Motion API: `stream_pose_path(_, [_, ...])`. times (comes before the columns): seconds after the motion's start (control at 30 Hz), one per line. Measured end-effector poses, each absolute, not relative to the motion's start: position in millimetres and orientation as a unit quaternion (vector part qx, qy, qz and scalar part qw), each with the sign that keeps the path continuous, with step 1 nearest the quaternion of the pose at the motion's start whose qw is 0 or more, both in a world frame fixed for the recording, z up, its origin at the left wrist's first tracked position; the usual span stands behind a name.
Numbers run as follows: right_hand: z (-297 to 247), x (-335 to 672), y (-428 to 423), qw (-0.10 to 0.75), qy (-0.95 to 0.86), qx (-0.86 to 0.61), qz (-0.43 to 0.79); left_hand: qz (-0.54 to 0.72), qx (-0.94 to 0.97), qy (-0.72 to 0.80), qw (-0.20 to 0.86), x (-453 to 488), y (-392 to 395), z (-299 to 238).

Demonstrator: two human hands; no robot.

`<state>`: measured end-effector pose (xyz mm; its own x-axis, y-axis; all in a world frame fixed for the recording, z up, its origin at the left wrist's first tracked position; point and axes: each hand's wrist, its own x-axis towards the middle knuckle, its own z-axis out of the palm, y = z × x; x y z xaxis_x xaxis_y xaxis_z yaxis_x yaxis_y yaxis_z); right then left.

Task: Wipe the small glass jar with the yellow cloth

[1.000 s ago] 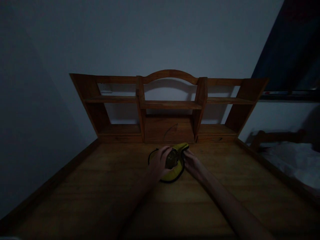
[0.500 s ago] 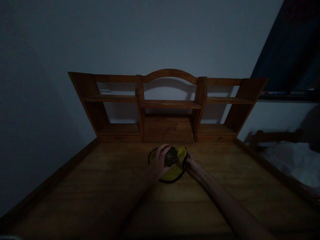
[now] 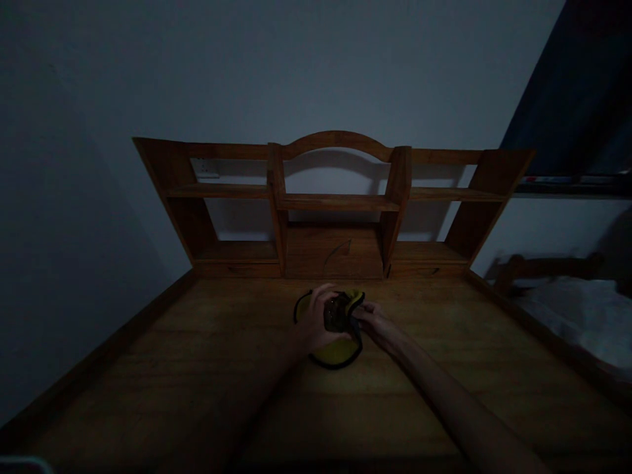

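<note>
My left hand [image 3: 316, 324] is wrapped round a small dark, shiny, rounded thing that looks like glass [image 3: 336, 314]; its exact kind is too dim to tell. Beneath it lies a yellow cloth [image 3: 334, 354] with a black edge, spread on the wooden desk. The cloth's right side is lifted and folded up against the dark glass thing. My right hand [image 3: 375, 322] pinches that raised edge between thumb and fingers. Part of the cloth is hidden behind my left hand.
A wooden shelf unit [image 3: 338, 203] with several compartments stands along the back of the desk [image 3: 237, 382]. Raised wooden rims [image 3: 538, 342] border the desk's sides. To the right, white bedding [image 3: 577, 316] lies beyond the rim. A pale curved edge [image 3: 29, 463] shows at bottom left.
My right hand has moved a little left, bringing the cloth's right edge up and over against the dark glass thing. My left hand keeps its hold.
</note>
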<state>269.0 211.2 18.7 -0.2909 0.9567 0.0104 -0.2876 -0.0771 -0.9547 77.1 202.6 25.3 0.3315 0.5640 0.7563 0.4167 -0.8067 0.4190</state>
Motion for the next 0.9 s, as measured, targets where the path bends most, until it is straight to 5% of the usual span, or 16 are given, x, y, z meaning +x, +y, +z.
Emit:
stream_pose_path(0.4, [20.5, 259.7, 213.1, 0.521, -0.578, -0.377, 0.503, 0.356, 0.877, 0.307, 0.103, 82.9, 193.6, 33.2])
stream_pose_path(0.9, [18.6, 258.2, 209.1, 0.489, -0.648, -0.398, 0.428, 0.348, 0.863, 0.363, 0.046, 77.7, 195.8, 30.0])
